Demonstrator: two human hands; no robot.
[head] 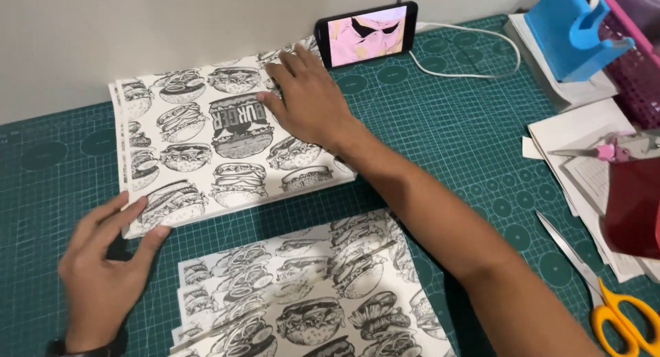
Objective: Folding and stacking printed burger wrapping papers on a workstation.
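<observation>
Loose printed sheets point(309, 295) lie nearest; beyond them, flat open hands, left hand point(103, 261) and right hand point(306, 99), press the paper stack's point(220, 147) opposite corners.

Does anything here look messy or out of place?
Mostly tidy. The nearer pile of burger-print sheets is fanned out unevenly, unlike the squared stack under the left hand and right hand. Yellow-handled scissors lie open on the cutting mat.

A flat stack of burger-printed paper sheets point(206, 144) lies squared under the right fingers point(289, 68), its near-left corner touching the left fingertips point(141, 206).
</observation>
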